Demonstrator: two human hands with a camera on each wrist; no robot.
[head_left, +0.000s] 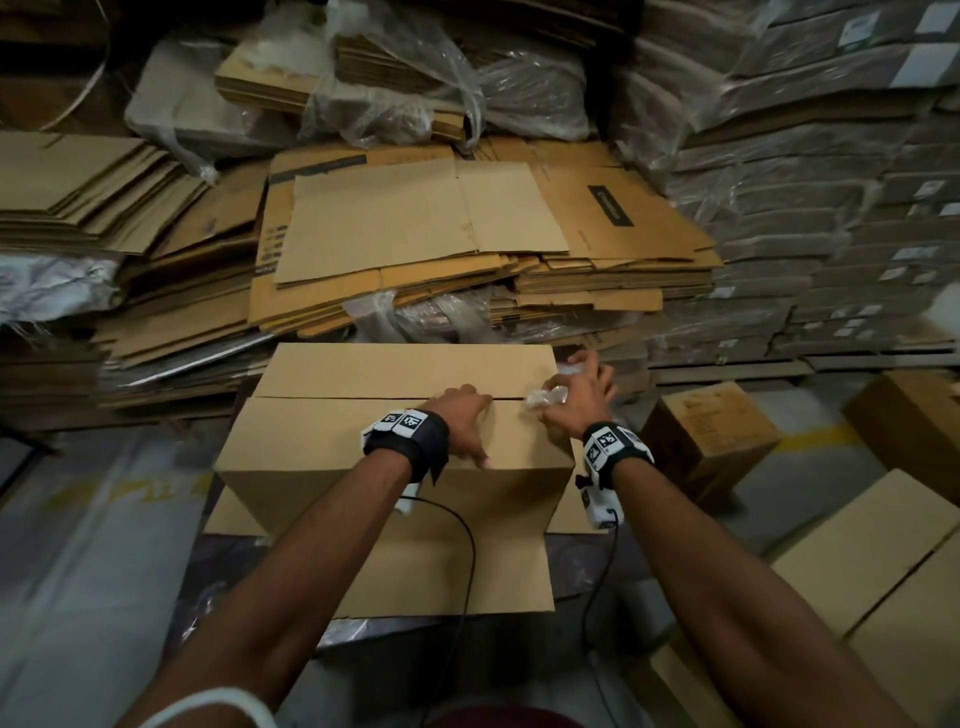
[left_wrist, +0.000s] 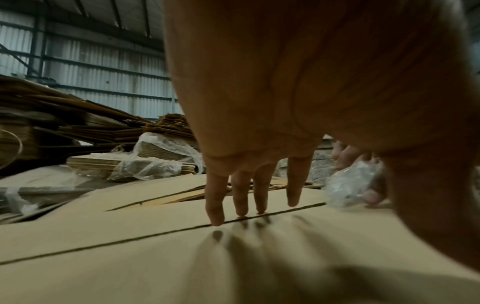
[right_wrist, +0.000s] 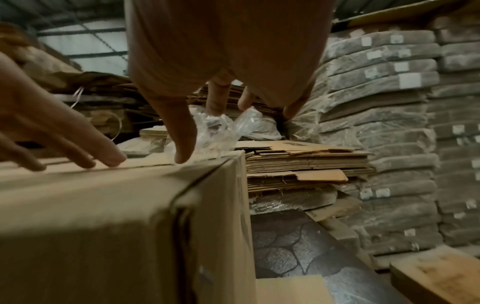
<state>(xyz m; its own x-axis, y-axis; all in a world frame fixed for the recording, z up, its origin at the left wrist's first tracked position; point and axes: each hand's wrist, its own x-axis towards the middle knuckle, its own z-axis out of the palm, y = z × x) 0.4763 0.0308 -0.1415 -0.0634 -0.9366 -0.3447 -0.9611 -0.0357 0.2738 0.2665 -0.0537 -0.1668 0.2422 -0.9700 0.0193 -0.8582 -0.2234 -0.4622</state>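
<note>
Cardboard box (head_left: 322, 441), near centre: flaps kept shut by left hand (head_left: 460, 415), fingers straight, pressed along seam. Crumpled clear plastic (head_left: 545, 399) pinched in right hand (head_left: 576, 408) at seam's right end, likely for sealing. Flattened cartons (head_left: 415, 223) stacked beyond.

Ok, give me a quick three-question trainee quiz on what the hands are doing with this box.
1. True or false: the left hand rests with straight fingers on top of the cardboard box.
2. Who holds the crumpled clear plastic? A: the left hand. B: the right hand. C: nobody, it lies loose.
3. Fill in, open or shut: the box's top flaps are folded ____.
Key: 1 true; 2 B; 3 shut.
</note>
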